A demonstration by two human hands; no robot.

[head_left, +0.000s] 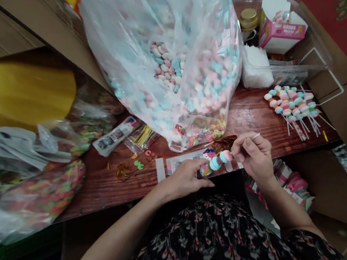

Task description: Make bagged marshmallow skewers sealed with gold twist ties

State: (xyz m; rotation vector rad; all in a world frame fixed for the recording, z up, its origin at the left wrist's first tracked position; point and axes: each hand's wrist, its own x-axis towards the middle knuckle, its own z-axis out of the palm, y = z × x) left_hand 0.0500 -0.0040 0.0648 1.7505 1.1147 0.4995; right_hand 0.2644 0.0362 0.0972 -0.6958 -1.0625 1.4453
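Note:
My right hand [253,153] is closed in a pinch on the white stick of a candy skewer [216,162], strung with pink, white and blue pieces. The skewer slants down to the left, its lower end close to the fingers of my left hand [187,178]. At the table's front edge, my left hand is closed on a clear printed plastic bag [205,169] beside the candy; part of the bag is hidden by the hand. More clear packaging [174,164] lies flat beneath and behind the left fingers. Gold twist ties [224,143] lie just beyond the skewer.
A large clear bag of pastel candies [166,10] fills the table's back. Finished skewers [296,105] lie at right, before a plastic tray [316,60]. Labels [116,136], loose candy rings [138,165] and bags of gummy rings [48,193] are at left. Open cartons stand below right.

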